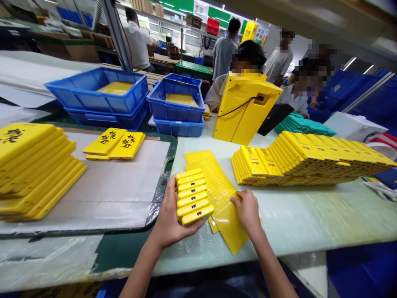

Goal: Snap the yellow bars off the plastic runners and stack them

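While left hand (172, 217) grips yellow casings (192, 196), right hand (247, 209) on flat panels (217, 186)

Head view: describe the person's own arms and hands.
The left hand and the right hand are bare, with no gloves. The left forearm and right forearm show no sleeves, and neither arm shows a watch, band or cable.

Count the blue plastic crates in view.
5 blue plastic crates: left stack, upper and lower; centre stack, rear, front and lowest. Others may be hidden.
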`<state>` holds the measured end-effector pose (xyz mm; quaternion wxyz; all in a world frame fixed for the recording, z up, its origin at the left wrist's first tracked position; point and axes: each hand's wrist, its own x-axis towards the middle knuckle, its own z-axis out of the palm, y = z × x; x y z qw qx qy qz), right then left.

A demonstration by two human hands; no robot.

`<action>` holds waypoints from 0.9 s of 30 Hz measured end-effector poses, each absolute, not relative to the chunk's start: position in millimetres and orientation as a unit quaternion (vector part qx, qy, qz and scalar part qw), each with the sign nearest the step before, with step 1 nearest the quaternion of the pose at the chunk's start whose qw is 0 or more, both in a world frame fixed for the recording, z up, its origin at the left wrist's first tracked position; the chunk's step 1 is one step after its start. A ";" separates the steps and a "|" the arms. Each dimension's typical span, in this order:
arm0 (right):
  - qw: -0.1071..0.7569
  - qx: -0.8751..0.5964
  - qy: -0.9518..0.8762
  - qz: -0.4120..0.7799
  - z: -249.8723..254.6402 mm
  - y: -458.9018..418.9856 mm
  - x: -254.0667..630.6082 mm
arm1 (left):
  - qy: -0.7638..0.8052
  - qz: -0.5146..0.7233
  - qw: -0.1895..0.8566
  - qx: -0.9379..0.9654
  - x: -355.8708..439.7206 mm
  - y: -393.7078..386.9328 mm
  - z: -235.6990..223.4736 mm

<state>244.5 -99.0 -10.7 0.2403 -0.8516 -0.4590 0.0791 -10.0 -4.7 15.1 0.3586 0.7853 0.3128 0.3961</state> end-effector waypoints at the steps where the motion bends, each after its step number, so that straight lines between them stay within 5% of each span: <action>1: 0.236 -0.852 -0.460 0.079 -10.2 -98.5 242.6 | 0.313 0.395 0.359 0.785 -10.2 -4.8 15.3; 11: 0.234 -0.863 -0.435 0.106 -11.0 -89.0 254.6 | 0.321 0.382 0.357 0.790 -12.5 -5.7 12.1; 19: 0.373 -0.863 -0.319 0.121 -17.9 -94.7 241.7 | 0.316 0.388 0.353 0.790 -11.3 -6.4 12.9; 27: 0.518 -0.701 -0.284 0.399 8.1 -105.8 283.2 | 0.312 0.391 0.376 0.780 -11.0 -7.2 7.4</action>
